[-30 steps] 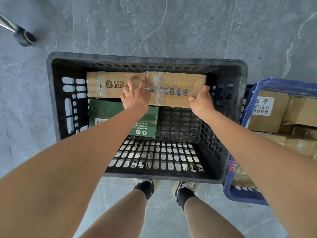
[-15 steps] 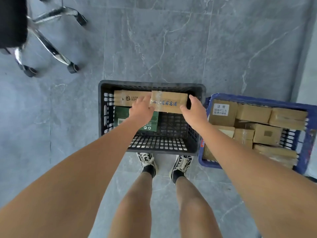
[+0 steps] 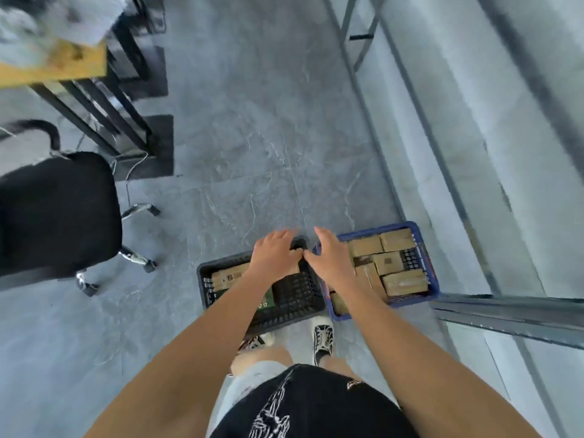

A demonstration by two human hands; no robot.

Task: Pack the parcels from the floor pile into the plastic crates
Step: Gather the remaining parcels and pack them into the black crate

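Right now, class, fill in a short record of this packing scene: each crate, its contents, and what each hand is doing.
black crate: long brown parcel along far side, green box beside it, much floor bare
blue crate: nearly full of brown parcels
crate positions: side by side on grey floor
left hand: open, above black crate, holds nothing
right hand: open, above the crates' shared edge, holds nothing

Open floor (image 3: 262, 147) beyond black crate (image 3: 221, 265).
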